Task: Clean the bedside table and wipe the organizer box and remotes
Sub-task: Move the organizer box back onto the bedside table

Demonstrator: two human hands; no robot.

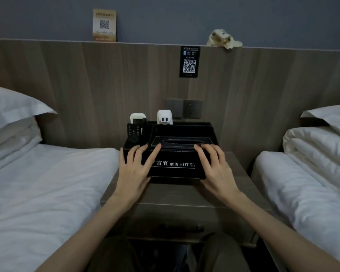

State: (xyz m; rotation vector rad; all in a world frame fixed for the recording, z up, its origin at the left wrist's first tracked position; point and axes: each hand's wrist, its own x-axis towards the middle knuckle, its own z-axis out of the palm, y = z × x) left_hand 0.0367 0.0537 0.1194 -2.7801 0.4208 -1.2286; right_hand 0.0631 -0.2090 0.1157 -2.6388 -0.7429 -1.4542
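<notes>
Hands touch organizer box holding 2 remotes.

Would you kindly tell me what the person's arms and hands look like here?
The left arm and right arm are bare, with no sleeves in view. The left hand and right hand wear no gloves, and no ring, watch or bracelet shows in this dim light.

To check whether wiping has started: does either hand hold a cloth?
No, the left hand and right hand rest bare on the organizer box, and the crumpled cloth lies on the headboard ledge.
</notes>
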